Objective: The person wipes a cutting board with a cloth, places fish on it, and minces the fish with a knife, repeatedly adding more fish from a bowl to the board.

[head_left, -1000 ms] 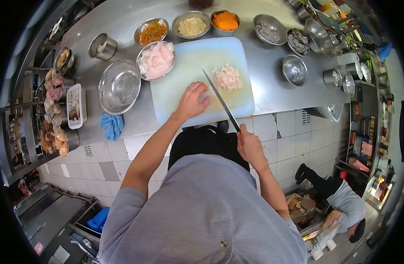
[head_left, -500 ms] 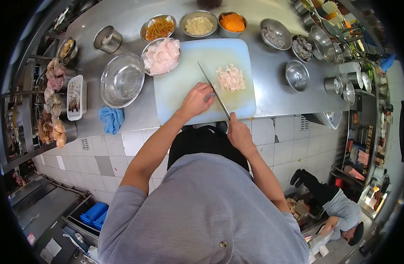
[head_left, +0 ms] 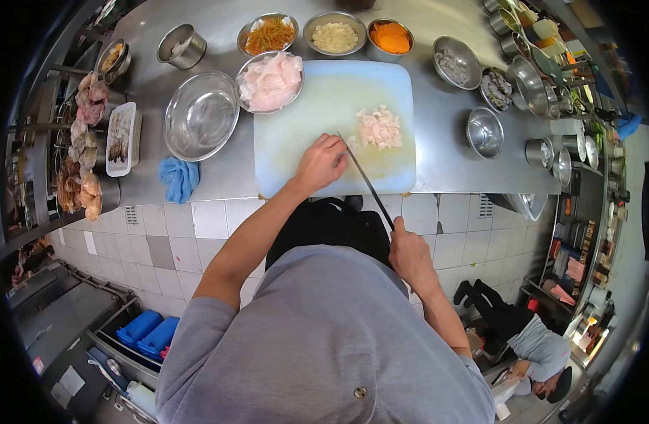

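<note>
My right hand is closed round the handle of a long knife, just past the front edge of a pale cutting board. The blade slants up and left over the board, its tip beside my left hand. My left hand rests on the board with its fingers curled together; what lies under them is too hidden to name. Chopped pale meat forms a small pile right of the blade. A bowl of larger pale pink slices overlaps the board's upper left corner.
An empty steel bowl and a blue cloth lie left of the board. Bowls of orange slices, chopped pale pieces and shreds stand behind it. Another steel bowl stands right. A person is at lower right.
My right hand has drawn the knife back toward my body and to the right. My left hand stays beside the blade, its fingers still curled. The whole view has shifted slightly.
</note>
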### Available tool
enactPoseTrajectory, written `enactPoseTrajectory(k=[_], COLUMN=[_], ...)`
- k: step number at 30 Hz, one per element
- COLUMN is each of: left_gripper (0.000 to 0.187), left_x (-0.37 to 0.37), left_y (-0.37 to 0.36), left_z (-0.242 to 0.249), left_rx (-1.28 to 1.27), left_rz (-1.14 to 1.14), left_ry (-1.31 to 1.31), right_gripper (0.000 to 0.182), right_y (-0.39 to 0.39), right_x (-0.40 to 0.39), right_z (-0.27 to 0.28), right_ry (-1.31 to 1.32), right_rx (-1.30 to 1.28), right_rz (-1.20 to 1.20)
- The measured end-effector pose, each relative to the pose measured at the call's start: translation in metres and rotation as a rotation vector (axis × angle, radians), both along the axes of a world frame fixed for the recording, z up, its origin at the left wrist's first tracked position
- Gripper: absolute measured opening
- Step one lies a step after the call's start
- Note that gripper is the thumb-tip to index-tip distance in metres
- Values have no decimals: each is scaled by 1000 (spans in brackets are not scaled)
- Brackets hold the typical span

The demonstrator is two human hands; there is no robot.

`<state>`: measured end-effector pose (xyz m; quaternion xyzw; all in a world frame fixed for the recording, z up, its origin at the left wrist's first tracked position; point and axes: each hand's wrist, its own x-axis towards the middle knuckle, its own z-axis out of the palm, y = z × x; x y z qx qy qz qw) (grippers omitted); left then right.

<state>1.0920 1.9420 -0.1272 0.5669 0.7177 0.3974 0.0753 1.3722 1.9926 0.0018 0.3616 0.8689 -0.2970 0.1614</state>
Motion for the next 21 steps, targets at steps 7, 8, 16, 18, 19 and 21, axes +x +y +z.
enactPoseTrajectory(k=[7, 8, 16, 18, 19, 21], left_gripper=[20, 20, 20, 18, 18, 17], left_x=[-4, -3, -2, -1, -1, -2], left_y=[-1, -3, -15, -13, -12, -10], left_z=[1, 3, 1, -3, -3, -3], left_rx=[-26, -9, 22, 41, 27, -1], left_rz=[-22, -2, 51, 50, 41, 26], left_ry=[-14, -42, -62, -34, -28, -15], right_gripper=[24, 23, 21, 21, 21, 20], right_y=[15, 16, 15, 13, 12, 9], right_x=[-59, -61, -35, -22, -16, -8], right_z=[-90, -88, -44, -38, -30, -13], right_ry=[318, 327, 278, 283, 246, 173], right_rx=[65, 54, 36, 37, 31, 18], right_rz=[10, -2, 2, 38, 36, 34])
